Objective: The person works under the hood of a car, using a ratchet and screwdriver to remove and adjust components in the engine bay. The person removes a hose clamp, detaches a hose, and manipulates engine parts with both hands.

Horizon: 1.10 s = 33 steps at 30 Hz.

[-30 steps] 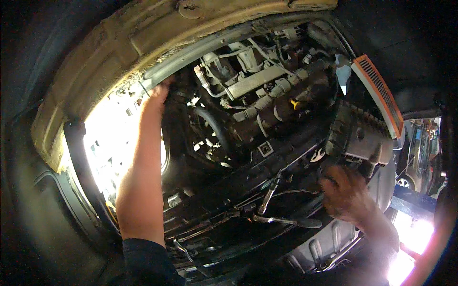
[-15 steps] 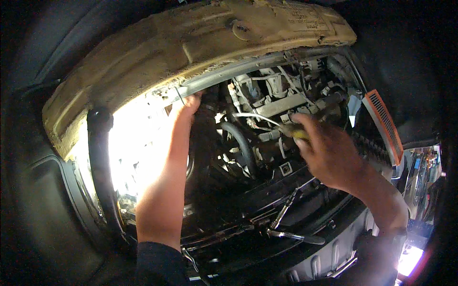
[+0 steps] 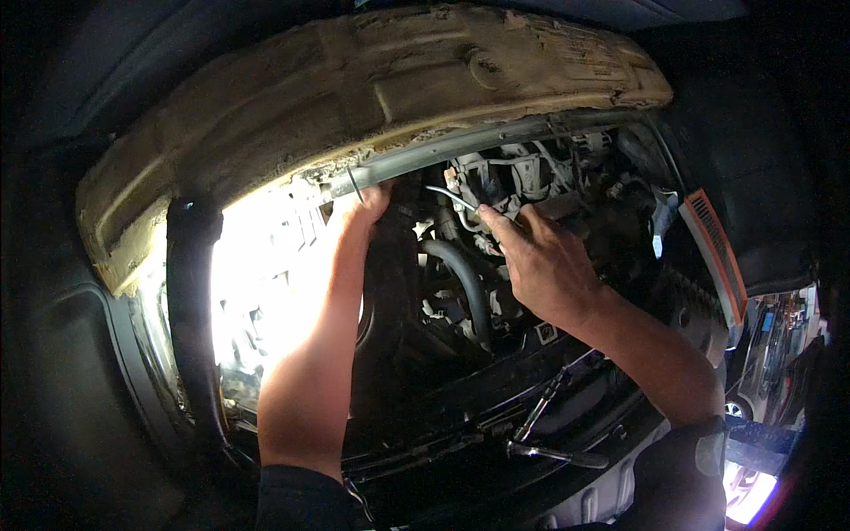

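In the engine bay my right hand [image 3: 551, 270] is closed around a hand tool, its index finger stretched along it. A bent metal shaft [image 3: 453, 196] sticks out past the fingertips toward the left; the handle is hidden in the palm. My left hand [image 3: 370, 205] reaches in under the metal edge below the tan insulation pad [image 3: 301, 106]. Its fingers are mostly hidden there, so what they touch does not show. Beneath the shaft a thick black hose [image 3: 460, 274] curves down among engine parts.
A ratchet with an extension [image 3: 531, 420] lies on the front panel. An orange-edged air filter [image 3: 713, 252] leans at the right. On the left, a glaring light washes out the bay beside a dark upright bar [image 3: 195, 310]. A car and workshop things show beyond, lower right.
My right hand has moved left with the bent tool, bringing its tip nearer my left hand. The tool's yellowish handle, partly visible before, is now covered. My left hand stays by the metal edge.
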Available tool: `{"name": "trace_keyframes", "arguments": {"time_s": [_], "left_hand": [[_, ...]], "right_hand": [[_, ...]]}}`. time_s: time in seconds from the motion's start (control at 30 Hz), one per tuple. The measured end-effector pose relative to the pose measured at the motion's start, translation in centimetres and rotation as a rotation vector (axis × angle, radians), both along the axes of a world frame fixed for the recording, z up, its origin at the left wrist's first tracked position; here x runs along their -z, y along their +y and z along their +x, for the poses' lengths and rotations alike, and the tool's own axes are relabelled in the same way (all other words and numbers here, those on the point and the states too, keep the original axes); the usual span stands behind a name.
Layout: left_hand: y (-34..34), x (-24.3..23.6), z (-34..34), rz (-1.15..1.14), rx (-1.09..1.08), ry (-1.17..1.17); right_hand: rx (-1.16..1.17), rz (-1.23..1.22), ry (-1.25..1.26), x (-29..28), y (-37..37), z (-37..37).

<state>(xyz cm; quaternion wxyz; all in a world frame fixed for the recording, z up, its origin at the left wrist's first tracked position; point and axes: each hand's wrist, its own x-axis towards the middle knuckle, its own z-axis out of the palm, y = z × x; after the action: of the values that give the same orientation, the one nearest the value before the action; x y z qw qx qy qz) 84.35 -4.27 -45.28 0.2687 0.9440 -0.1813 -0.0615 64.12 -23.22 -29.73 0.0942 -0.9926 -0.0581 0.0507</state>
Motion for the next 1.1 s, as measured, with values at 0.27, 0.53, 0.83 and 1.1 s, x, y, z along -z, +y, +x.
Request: {"name": "trace_keyframes", "arguments": {"time_s": [0.27,0.53,0.83,1.1], "left_hand": [[0.1,0.4,0.2,-0.003,0.008,0.011],[0.4,0.6,0.2,-0.018,0.016,0.033],[0.5,0.5,-0.3,-0.077,-0.003,-0.052],[0.4,-0.5,-0.5,0.041,-0.009,0.019]], "right_hand": [[-0.129,-0.194,-0.117,0.9,0.8,0.1],[-0.293,-0.224,-0.166,-0.5,1.2,1.6],[-0.487,-0.64,-0.216,-1.7,3.9,2.5],[-0.628,-0.781,-0.175,-2.9,5.1,3.4]]}}
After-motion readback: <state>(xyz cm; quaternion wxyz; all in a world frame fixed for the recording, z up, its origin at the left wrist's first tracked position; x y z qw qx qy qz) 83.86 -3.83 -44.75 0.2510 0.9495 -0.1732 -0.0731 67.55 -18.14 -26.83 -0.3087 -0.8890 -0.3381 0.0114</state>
